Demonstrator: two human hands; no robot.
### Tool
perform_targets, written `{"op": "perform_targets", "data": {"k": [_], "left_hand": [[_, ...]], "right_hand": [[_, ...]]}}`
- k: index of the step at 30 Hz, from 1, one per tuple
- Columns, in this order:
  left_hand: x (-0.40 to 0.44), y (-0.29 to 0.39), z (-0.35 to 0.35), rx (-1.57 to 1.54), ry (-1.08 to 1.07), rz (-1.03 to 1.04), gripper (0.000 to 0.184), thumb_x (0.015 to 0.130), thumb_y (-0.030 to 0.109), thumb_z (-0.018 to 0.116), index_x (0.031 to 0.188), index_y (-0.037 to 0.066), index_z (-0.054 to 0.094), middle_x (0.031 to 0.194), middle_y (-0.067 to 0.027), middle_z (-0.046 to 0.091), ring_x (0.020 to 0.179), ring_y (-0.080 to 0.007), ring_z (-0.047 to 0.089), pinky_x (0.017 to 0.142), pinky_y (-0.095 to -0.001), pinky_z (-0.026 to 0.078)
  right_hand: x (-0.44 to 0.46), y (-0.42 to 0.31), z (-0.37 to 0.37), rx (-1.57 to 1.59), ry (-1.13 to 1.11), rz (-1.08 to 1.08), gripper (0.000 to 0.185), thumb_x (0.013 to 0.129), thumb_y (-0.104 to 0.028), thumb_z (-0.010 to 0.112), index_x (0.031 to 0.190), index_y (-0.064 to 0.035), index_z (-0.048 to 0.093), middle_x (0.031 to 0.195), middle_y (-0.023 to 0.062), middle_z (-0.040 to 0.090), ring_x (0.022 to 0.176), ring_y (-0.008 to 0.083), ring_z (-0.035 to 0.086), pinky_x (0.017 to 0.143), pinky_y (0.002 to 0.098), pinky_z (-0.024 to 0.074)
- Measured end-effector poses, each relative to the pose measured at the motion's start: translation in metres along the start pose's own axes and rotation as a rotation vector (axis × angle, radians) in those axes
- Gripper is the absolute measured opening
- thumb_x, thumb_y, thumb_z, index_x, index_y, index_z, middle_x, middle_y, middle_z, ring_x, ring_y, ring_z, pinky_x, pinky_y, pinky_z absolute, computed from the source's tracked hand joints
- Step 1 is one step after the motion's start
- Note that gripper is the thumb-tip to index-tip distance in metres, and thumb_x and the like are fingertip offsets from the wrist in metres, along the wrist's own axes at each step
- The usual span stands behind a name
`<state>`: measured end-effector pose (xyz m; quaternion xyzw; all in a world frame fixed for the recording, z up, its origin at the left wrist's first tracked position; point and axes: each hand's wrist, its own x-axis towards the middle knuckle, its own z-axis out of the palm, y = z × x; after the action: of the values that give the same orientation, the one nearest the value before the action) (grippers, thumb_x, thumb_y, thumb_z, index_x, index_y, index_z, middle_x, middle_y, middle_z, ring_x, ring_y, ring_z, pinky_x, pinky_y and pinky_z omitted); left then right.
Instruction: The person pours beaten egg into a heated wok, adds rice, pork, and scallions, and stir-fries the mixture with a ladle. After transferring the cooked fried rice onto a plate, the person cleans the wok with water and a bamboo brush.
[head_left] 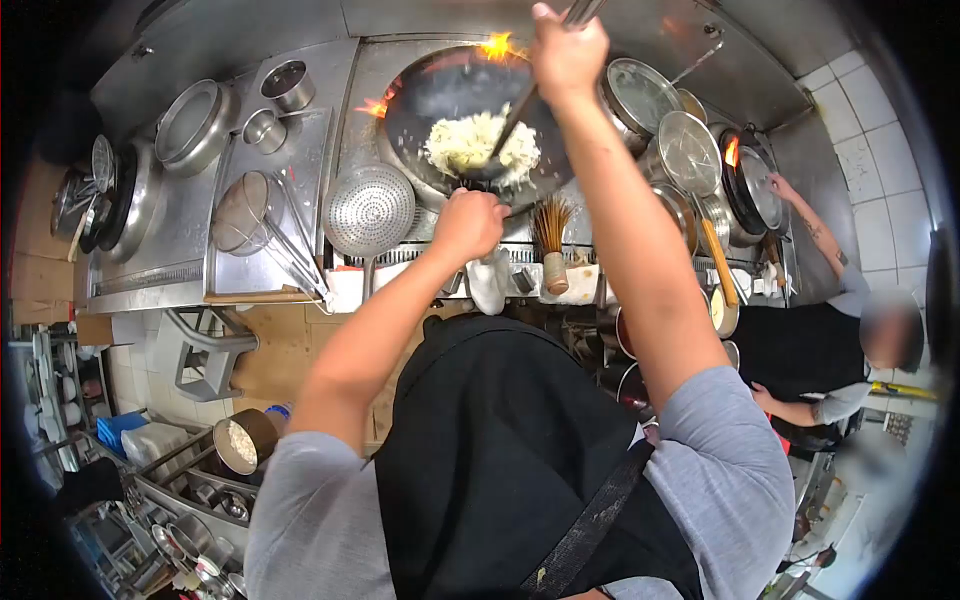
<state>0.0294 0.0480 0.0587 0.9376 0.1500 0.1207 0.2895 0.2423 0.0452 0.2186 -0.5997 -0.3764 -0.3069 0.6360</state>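
Note:
A large dark wok (412, 95) sits on the burner with flames at its far and left rim. Pale shredded food (455, 143), perhaps cabbage or noodles, lies in its middle, and loose bits are around it. My left hand (470, 225) is closed in a fist at the wok's near edge; the part it grips is hidden under my fingers. Higher up, my right hand (568, 50) is wrapped around the long handle of a ladle (515, 118). The ladle's bowl rests down in the food, partly covered. Below my left hand hangs a whitish cloth (488, 285).
A perforated skimmer (369, 210) lies left of the wok, beside a wire strainer (240, 213) and metal pots (288, 86). A bamboo brush (553, 240) stands at the front right. Farther right, a co-worker's hand (780, 186) is at another pan (765, 195) with flame.

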Motion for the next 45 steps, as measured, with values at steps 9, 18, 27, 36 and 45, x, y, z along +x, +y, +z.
{"op": "perform_targets", "data": {"k": [9,18,27,36,45], "left_hand": [[-0.04,-0.03,0.013,0.056,-0.041,0.058,0.032,0.094,0.03,0.063,0.083,0.002,0.075,0.089,-0.0223,0.072,0.09,-0.0403,0.066,0.081,-0.0526,0.051],[0.05,-0.077,0.052,0.119,-0.133,0.033,0.035,0.097,0.03,0.056,0.085,0.002,0.072,0.088,-0.0222,0.071,0.086,-0.0419,0.064,0.087,-0.0494,0.049],[0.044,-0.055,0.035,0.162,-0.122,-0.053,0.035,0.098,0.031,0.054,0.089,0.002,0.072,0.092,-0.0201,0.072,0.095,-0.0385,0.063,0.087,-0.0476,0.051],[0.048,-0.059,0.042,0.234,-0.183,-0.051,0.036,0.1,0.031,0.051,0.091,0.004,0.072,0.098,-0.0183,0.072,0.1,-0.0367,0.062,0.093,-0.0453,0.048],[0.045,-0.059,0.048,0.152,-0.127,-0.132,0.035,0.098,0.033,0.055,0.091,0.002,0.069,0.098,-0.0176,0.071,0.101,-0.0377,0.061,0.084,-0.0495,0.053]], "right_hand": [[0.023,-0.021,-0.021,0.548,-0.146,0.582,0.031,0.091,-0.002,0.07,0.082,-0.0085,0.041,0.06,0.0036,0.047,0.047,0.0131,0.045,0.042,0.0299,0.0368],[0.07,-0.082,-0.037,0.503,-0.131,0.191,0.029,0.093,-0.012,0.069,0.076,-0.0123,0.045,0.058,0.0018,0.048,0.044,0.0119,0.045,0.04,0.0296,0.0374],[-0.07,0.066,-0.019,0.609,-0.36,0.479,0.035,0.099,-0.008,0.061,0.075,-0.0099,0.035,0.062,-0.001,0.044,0.052,0.006,0.039,0.047,0.0248,0.0331],[-0.028,0.048,0.012,0.556,-0.32,0.449,0.037,0.095,-0.008,0.068,0.072,-0.0087,0.04,0.06,-0.0021,0.046,0.052,0.007,0.042,0.047,0.0262,0.0348],[-0.031,0.091,0.025,0.282,-0.494,0.292,0.035,0.095,-0.012,0.069,0.071,-0.0082,0.043,0.059,0.0004,0.05,0.051,0.0082,0.046,0.047,0.0268,0.0369]]}}
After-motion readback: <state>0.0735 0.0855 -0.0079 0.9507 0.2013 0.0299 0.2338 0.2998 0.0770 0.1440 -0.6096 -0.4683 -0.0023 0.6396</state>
